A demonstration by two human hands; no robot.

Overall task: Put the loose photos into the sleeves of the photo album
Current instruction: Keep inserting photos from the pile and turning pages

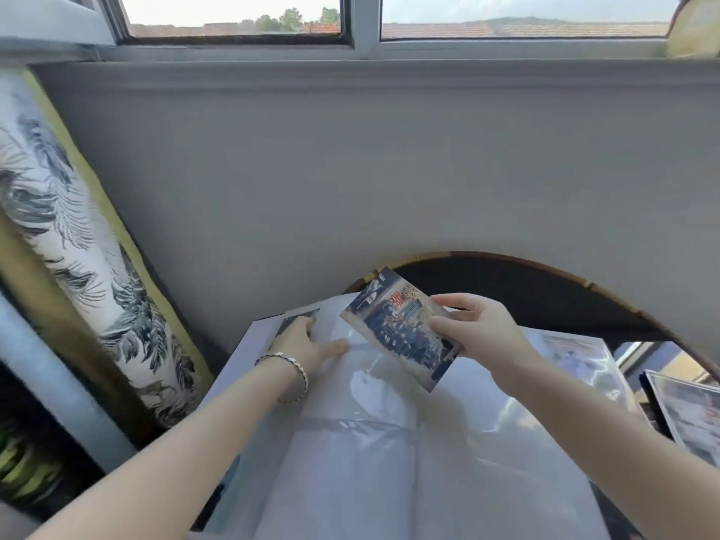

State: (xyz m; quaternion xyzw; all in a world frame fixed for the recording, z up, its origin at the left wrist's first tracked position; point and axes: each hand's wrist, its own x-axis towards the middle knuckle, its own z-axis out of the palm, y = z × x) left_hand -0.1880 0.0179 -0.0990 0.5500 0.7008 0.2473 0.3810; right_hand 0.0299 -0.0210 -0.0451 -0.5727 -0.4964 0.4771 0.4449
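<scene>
An open photo album (pixel 374 461) with white pages lies in front of me on a dark round table. My right hand (pixel 475 337) pinches a colour group photo (pixel 397 325) by its right edge and holds it tilted above the album's upper middle. My left hand (pixel 307 344), with a silver bracelet on the wrist, grips and lifts the clear plastic sleeve sheet (pixel 350 337) of the left page, fingers tucked under it. A dark photo corner (pixel 296 321) shows in the page's top left. The right page holds a photo (pixel 576 360) under glossy plastic.
A stack of loose photos (pixel 689 411) lies at the right edge on the round table (pixel 545 282). A leaf-patterned cushion or roll (pixel 78 243) leans at the left. A grey wall and a window stand straight ahead.
</scene>
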